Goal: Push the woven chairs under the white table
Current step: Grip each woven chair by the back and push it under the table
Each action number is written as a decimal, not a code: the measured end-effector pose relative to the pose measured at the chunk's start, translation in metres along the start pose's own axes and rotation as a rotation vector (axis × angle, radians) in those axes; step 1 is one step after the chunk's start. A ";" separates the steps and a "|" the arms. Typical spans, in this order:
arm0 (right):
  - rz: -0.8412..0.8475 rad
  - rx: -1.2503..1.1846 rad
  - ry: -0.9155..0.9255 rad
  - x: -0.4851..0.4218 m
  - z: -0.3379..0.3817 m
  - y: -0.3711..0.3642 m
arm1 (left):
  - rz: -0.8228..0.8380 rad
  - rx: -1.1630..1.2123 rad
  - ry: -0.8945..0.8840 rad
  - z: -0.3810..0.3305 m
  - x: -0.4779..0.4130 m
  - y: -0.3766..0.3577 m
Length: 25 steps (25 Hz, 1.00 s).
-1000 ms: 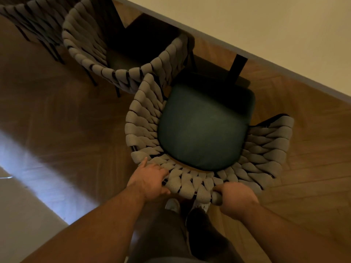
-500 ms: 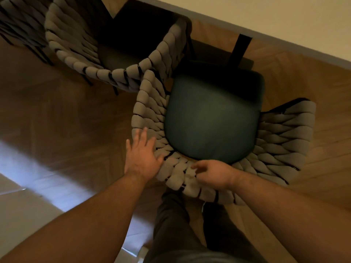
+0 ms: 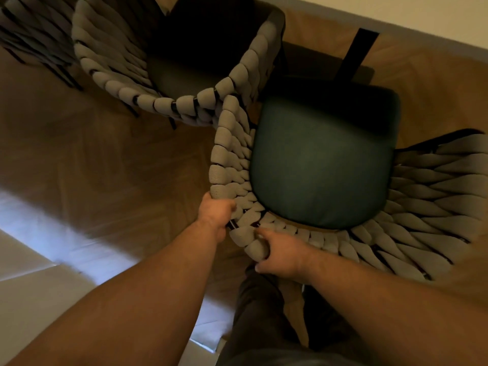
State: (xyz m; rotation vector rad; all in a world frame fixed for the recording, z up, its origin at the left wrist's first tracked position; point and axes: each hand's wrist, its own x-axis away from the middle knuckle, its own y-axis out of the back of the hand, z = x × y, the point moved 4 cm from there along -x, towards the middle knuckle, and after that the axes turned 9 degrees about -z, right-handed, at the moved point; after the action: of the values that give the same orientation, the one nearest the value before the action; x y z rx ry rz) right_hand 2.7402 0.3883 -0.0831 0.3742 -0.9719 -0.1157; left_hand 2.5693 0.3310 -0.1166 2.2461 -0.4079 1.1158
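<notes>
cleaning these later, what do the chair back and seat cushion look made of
The chair back: thick grey rope or cord, matte, wound in fat loops over a dark frame. The seat cushion: dark green fabric, matte, softly rounded edges; probably padded.

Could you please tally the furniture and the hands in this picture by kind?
Woven chairs: 3 (held chair, next chair, third chair, partly seen at the top-left edge)
White table: 1
Hands: 2 (left hand, right hand)
Total: 6

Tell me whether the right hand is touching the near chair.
Touching. The head view shows the right hand gripping the woven back rim of the near chair, thumb on top, fingers underneath.
</notes>
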 end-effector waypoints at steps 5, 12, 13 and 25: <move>0.005 0.278 -0.034 0.007 -0.023 -0.005 | 0.039 0.020 -0.031 -0.005 0.010 0.005; -0.148 0.163 -0.055 0.033 -0.046 0.012 | 0.084 0.054 -0.155 -0.025 0.029 -0.020; -0.197 0.138 -0.039 0.035 -0.044 0.015 | 0.094 0.049 -0.173 -0.032 0.029 -0.026; -0.405 0.173 -0.034 -0.020 -0.010 0.063 | 0.183 -0.491 -0.570 -0.127 0.015 -0.070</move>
State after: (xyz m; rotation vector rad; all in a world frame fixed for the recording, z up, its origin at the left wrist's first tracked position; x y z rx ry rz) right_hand 2.7324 0.4548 -0.0810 0.7286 -0.9324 -0.4082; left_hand 2.5355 0.4653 -0.0704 2.0634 -1.0136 0.3631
